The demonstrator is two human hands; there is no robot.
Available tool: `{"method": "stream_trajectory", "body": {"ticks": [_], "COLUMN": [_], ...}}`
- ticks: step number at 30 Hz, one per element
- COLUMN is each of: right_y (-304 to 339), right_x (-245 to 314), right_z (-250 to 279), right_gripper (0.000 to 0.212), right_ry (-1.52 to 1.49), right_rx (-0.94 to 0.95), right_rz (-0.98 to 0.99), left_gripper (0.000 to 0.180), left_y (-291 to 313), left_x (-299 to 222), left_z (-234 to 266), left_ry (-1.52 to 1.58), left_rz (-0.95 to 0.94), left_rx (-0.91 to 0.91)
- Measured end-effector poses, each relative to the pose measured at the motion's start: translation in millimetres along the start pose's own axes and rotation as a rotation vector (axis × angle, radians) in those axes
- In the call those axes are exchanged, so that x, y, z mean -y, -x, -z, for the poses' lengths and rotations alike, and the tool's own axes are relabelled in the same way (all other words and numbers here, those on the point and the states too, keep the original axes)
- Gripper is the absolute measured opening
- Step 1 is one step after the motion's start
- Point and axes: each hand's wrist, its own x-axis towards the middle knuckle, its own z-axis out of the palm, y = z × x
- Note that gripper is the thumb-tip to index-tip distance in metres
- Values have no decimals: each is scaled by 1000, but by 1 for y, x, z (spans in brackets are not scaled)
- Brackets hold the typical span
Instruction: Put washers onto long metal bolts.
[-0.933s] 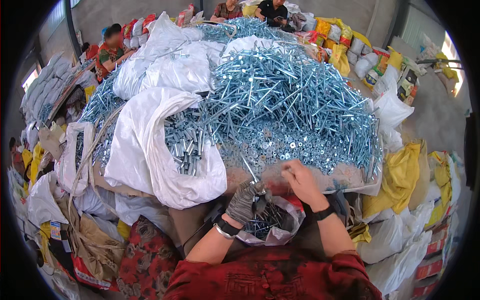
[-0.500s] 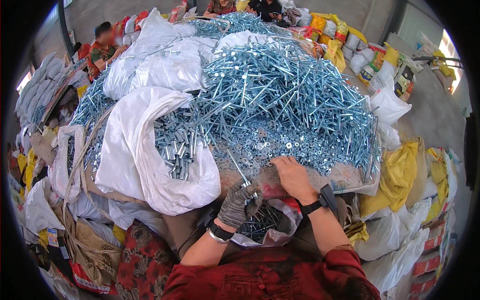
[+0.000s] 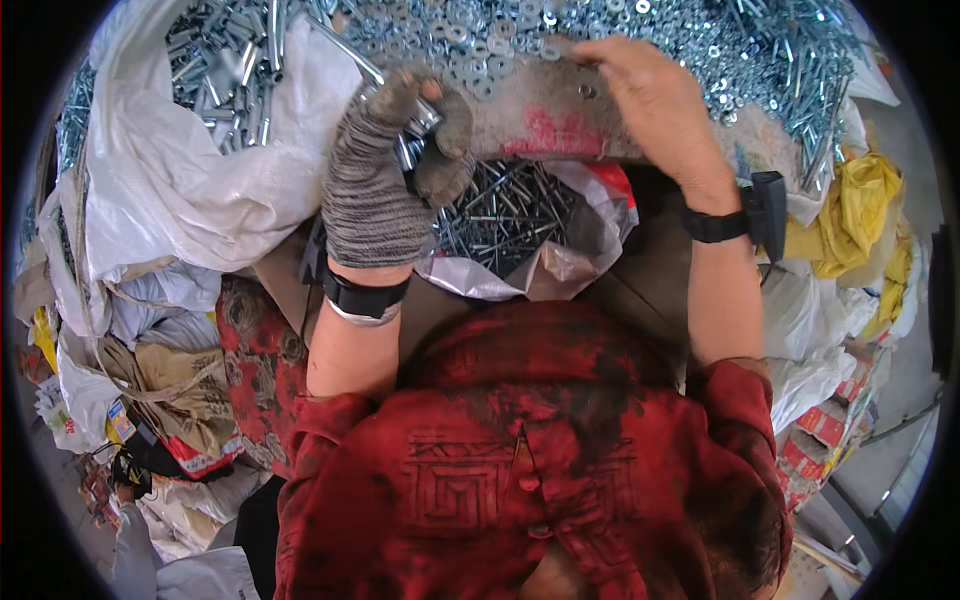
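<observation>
My left hand (image 3: 385,170), in a grey knitted glove, is closed around a long bolt (image 3: 345,52). The bolt's shank sticks out up and to the left; shiny metal pieces (image 3: 418,122) show between the thumb and fingers. My bare right hand (image 3: 655,100) reaches over the near edge of the washer pile (image 3: 490,35), fingers stretched leftward with their tips at the washers. Whether a washer is between those fingertips is hidden. Below and between the hands, an open white bag (image 3: 590,255) holds dark finished-looking bolts (image 3: 505,215).
A white sack (image 3: 150,190) at the left holds metal sleeves (image 3: 225,75). More long bolts (image 3: 800,80) lie at the far right. The work surface's stained front edge (image 3: 550,120) borders the bag. Yellow sacks (image 3: 850,215) stand at the right, a floral cushion (image 3: 260,350) at the left.
The view has tilted down and closer, so the big bolt heap and the people behind it are out of sight. My left hand still holds the bolt; my right hand stays at the washers.
</observation>
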Motion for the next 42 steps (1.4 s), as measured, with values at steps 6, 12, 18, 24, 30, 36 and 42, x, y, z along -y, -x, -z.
{"method": "stream_trajectory", "body": {"ticks": [6, 12, 18, 24, 30, 36, 42], "right_y": [6, 10, 2, 6, 14, 114, 270], "right_x": [-7, 6, 25, 9, 19, -14, -66], "right_z": [0, 3, 18, -21, -24, 53, 96], "right_gripper": [28, 20, 11, 12, 15, 14, 8], "right_ry": [-298, -541, -219, 236, 77, -166, -542], "right_rx": [-171, -162, -155, -193, -284, -538, -683], "right_rz": [-124, -369, -141, -30, -123, -392, -933], "left_gripper": [25, 33, 37, 36, 30, 30, 29], "left_y": [3, 7, 4, 5, 6, 11, 10], "left_x": [8, 7, 12, 17, 24, 33, 54], "left_z": [1, -9, -18, -22, -17, -27, -14], "left_ry": [26, -176, -357, -394, -397, -431, -463], "left_rz": [16, 68, 44, 16, -4, 31, 91], "left_rx": [17, -85, -157, -140, -41, 10, 30]}}
